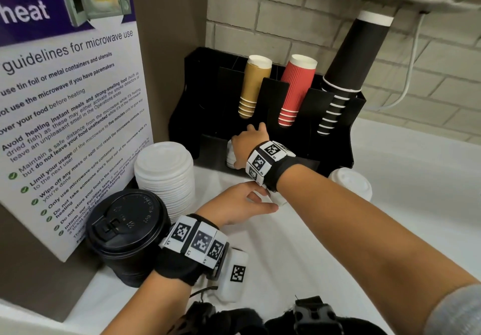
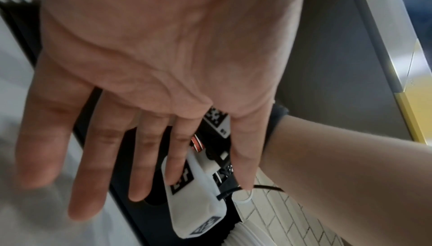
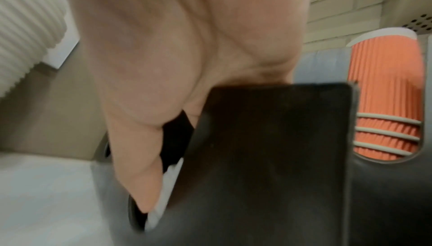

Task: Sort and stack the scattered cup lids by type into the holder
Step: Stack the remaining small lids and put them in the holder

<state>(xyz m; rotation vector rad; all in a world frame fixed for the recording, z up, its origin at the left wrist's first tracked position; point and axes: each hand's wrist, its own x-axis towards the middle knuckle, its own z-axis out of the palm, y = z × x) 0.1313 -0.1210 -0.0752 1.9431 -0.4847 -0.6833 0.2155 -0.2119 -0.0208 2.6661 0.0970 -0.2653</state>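
Gripping white lids (image 1: pixel 231 155) at the holder (image 1: pixel 335 149) slot, the right hand (image 1: pixel 250 140) curls round them; left hand (image 1: pixel 234 204) hovers open nearby.

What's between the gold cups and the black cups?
The red cups stand between the gold cups and the black cups, each stack in its own slot of the holder. The head view shows it.
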